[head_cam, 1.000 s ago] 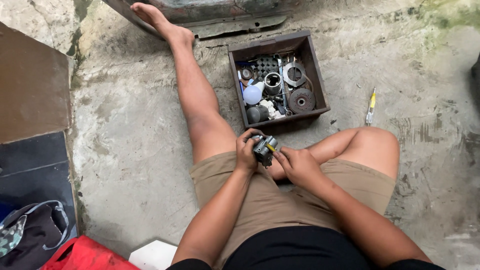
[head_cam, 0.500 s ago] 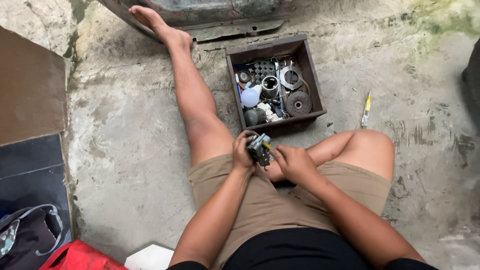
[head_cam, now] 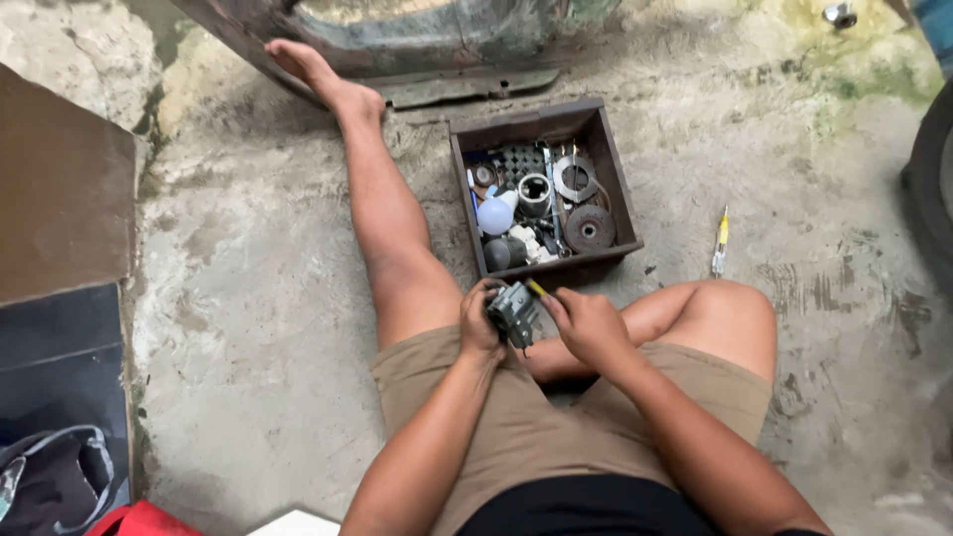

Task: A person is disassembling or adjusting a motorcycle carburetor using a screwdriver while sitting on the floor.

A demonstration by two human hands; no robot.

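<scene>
Both hands on 1 small metal part over the lap.

The left hand (head_cam: 478,323) is wrapped around the part (head_cam: 513,310), held just in front of the box's (head_cam: 606,159) near edge. The right hand (head_cam: 588,323) pinches a yellow-handled tool (head_cam: 537,290), its long axis slanting down-left into the part's right side.

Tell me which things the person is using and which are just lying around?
In use:
- small metal part, held in the left hand
- yellow-tipped tool in the right hand

Lying about:
- box of metal parts
- screwdriver on the floor
- bag
- brown board
</scene>
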